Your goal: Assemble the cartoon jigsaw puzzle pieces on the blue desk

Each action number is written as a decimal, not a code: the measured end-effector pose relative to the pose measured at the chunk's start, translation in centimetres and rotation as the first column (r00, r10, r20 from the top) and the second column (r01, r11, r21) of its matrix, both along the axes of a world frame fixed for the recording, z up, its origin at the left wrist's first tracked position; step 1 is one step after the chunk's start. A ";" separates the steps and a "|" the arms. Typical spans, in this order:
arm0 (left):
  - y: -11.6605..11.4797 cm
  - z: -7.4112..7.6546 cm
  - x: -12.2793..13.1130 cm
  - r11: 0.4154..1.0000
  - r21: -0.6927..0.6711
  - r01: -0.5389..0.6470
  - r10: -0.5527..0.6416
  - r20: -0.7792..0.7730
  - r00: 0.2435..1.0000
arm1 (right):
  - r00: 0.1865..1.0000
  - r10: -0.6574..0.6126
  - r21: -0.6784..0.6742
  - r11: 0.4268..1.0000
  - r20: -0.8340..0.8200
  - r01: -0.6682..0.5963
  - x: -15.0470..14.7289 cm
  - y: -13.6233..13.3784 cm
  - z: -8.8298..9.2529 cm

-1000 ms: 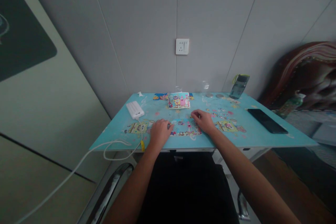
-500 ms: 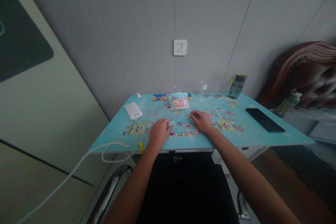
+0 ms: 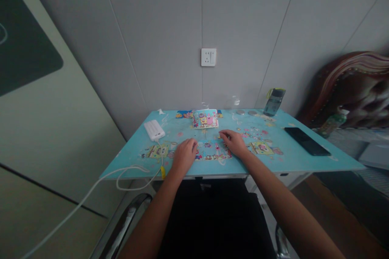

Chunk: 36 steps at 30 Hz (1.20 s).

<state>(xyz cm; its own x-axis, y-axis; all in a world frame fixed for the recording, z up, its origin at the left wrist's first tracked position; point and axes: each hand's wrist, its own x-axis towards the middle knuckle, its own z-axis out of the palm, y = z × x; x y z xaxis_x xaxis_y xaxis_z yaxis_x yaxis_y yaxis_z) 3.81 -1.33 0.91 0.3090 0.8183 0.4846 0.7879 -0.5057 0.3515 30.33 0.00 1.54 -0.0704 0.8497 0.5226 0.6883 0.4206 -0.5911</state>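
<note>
My left hand point(image 3: 184, 154) rests on the blue cartoon-printed table point(image 3: 179, 166), its fingers bent and drawn together. Whatever its fingertips hold, if anything, is hidden. My right hand point(image 3: 233, 141) lies to the right with thumb and fingers curled close together; nothing between them can be made out. A rectangular cartoon print point(image 3: 212, 151) on the surface shows between the two hands. Just beyond them stands a cartoon-printed card or small box point(image 3: 206, 119), its front tilted toward me.
A white power bank point(image 3: 154, 130) with a white cable point(image 3: 130, 189) lies left. Right are a black phone point(image 3: 306, 141) and, behind, a dark water bottle point(image 3: 274, 102). Two flat round discs point(image 3: 240, 112) and a small clear container point(image 3: 236, 101) sit near the wall.
My left thumb, apart from the fingers before, now sits in against them. My right hand has hardly moved. The whole view has shifted slightly downward.
</note>
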 end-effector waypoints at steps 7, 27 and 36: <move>0.0 0.0 -0.1 1.000 -0.012 -0.001 0.002 0.039 0.999 | 0.998 0.069 -0.008 0.998 0.004 -0.069 0.0 -0.2 0.2; -0.1 0.1 -0.1 0.999 0.006 0.052 -0.052 0.076 0.996 | 0.988 0.157 -0.030 0.987 0.000 -0.157 -0.1 -0.5 0.3; -0.1 0.0 -0.1 0.999 -0.027 0.046 -0.043 0.085 0.995 | 0.991 0.135 -0.012 0.991 -0.026 -0.135 0.1 0.0 -0.3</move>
